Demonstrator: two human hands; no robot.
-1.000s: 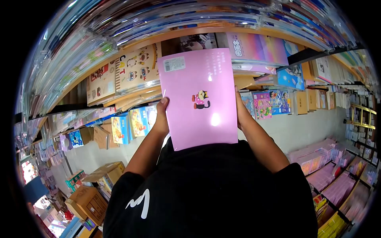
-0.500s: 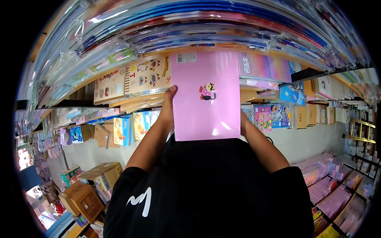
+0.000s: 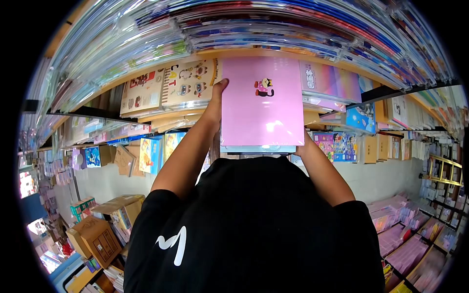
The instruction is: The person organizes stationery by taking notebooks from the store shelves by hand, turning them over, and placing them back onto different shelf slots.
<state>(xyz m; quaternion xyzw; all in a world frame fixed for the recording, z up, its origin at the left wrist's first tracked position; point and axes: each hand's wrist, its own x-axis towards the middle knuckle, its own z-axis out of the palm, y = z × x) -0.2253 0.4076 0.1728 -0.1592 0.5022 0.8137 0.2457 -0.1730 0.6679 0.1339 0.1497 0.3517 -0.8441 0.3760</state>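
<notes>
A pink book (image 3: 263,117) with a small cartoon cat on its cover lies between my hands, its far end at the shelf opening. My left hand (image 3: 218,97) grips its left edge, thumb on top and the other fingers hidden underneath. My right hand (image 3: 304,145) is at the lower right edge, with its fingers hidden beneath the book. Just under the near edge shows a pale blue strip (image 3: 261,149). To the left lies a beige cat-print book (image 3: 191,85), to the right a pastel rainbow book (image 3: 326,83).
Above, the upper shelf (image 3: 254,54) is packed with plastic-wrapped books. Below are more upright books (image 3: 150,154). Cardboard boxes (image 3: 100,239) stand on the lower left, pink stock (image 3: 408,251) on the lower right. A yellow ladder (image 3: 443,170) is at far right.
The pink book has moved farther into the shelf, away from my body. Both hands moved forward with it, and the barcode at its far end has gone out of sight.
</notes>
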